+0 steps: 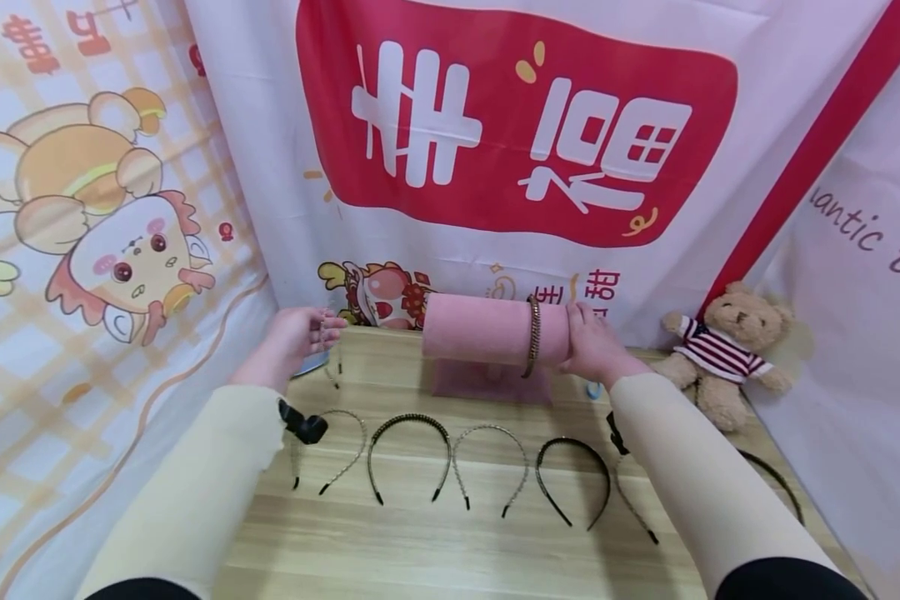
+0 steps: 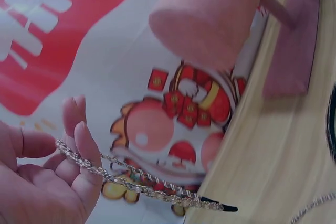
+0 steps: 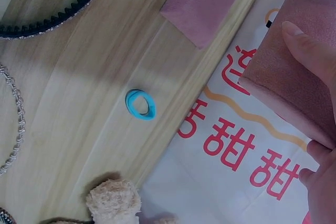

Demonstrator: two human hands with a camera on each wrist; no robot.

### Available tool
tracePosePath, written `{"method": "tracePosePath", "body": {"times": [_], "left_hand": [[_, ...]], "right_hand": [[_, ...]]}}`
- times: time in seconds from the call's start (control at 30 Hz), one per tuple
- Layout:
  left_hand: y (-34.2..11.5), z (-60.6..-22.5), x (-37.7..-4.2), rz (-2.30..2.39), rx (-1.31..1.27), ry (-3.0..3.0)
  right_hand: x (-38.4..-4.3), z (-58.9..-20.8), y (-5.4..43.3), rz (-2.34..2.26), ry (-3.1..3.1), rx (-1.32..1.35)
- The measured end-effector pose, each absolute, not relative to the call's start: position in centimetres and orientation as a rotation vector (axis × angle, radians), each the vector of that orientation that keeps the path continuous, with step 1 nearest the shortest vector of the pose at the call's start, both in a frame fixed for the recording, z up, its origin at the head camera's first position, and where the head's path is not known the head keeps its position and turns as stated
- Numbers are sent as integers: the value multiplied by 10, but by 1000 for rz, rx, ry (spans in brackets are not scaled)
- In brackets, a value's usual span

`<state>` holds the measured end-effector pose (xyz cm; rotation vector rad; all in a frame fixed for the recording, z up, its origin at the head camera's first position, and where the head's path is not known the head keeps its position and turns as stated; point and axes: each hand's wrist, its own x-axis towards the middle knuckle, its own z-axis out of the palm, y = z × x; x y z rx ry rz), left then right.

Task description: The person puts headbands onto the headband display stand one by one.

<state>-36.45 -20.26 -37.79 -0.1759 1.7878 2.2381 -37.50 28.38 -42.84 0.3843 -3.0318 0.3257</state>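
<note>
My left hand (image 1: 300, 337) holds a thin silvery beaded headband (image 2: 131, 184) near its curved top, to the left of a pink display stand (image 1: 472, 329). Its dark-tipped ends hang down, pointing away from the palm in the left wrist view. The stand has a padded horizontal roll on a flat pink base (image 1: 491, 385). Around the right part of the roll sits a dark braided-looking headband (image 1: 534, 337). At the roll's right end my right hand (image 1: 596, 343) grips the padding, with the thumb (image 3: 302, 43) on one side and other fingers by the end face.
Several headbands lie in a row on the wooden table, among them a dark one (image 1: 410, 419) and a silvery one (image 1: 491, 429). A blue hair tie (image 3: 140, 106) lies near the stand. A teddy bear (image 1: 731, 342) sits at the right. Printed cloth (image 1: 270, 125) encloses the table.
</note>
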Motion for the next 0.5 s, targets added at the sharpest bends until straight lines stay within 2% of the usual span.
{"method": "tracePosePath", "body": {"times": [0.2,0.5], "left_hand": [[-161,-378,-373,2273,-193,1833],[-124,-397,-383,2183,-158,1884]], "right_hand": [[-373,-427,284,332,-3041,372],[-374,-429,286,329,-3043,395]]}}
